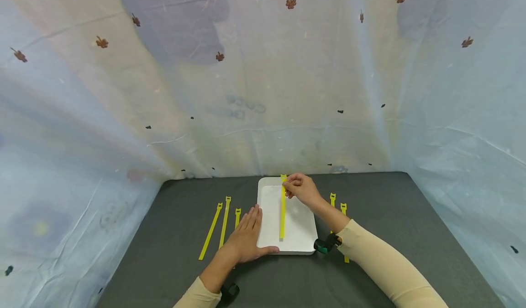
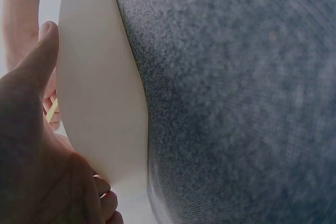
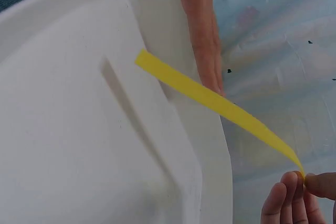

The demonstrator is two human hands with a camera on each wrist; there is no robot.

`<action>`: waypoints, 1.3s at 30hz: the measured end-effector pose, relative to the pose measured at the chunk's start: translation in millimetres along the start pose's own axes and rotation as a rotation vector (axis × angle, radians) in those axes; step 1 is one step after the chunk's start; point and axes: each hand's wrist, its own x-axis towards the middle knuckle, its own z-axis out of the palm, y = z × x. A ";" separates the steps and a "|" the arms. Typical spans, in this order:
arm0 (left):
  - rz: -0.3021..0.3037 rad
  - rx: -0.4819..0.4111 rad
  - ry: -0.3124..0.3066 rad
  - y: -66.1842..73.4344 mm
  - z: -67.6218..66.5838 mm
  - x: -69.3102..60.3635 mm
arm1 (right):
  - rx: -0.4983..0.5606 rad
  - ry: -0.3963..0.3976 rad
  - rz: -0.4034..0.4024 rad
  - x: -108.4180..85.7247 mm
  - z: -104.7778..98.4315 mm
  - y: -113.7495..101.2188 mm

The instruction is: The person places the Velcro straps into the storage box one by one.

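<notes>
A white shallow tray [image 1: 300,235] lies on the dark table. My right hand [image 1: 302,188] pinches a yellow cable strap [image 1: 282,216] near its slotted head, above the tray's far part. In the right wrist view the strap [image 3: 226,107] slants down from thumb and fingertips, its free end over the tray and its shadow on the bottom. My left hand [image 1: 242,241] rests against the tray's left side with straight fingers, the thumb along the near edge. The left wrist view shows that thumb at the tray's outer wall [image 2: 102,77].
Left of the tray lie three yellow straps [image 1: 210,232], one partly behind the left hand. Two more straps [image 1: 343,207] lie to the right, partly under the right forearm. A pale patterned sheet [image 1: 263,84] hangs behind the grey cloth [image 1: 370,207] and along both sides.
</notes>
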 end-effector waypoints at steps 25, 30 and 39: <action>0.022 0.027 0.009 -3.0 4.1 1.0 | -0.003 -0.011 0.091 23.4 42.9 26.7; 0.028 0.019 0.014 -3.7 4.7 1.0 | -0.011 -0.002 0.115 28.6 51.6 31.3; 0.047 -0.025 0.029 -3.1 4.4 0.3 | -0.005 0.010 0.144 36.0 59.6 39.5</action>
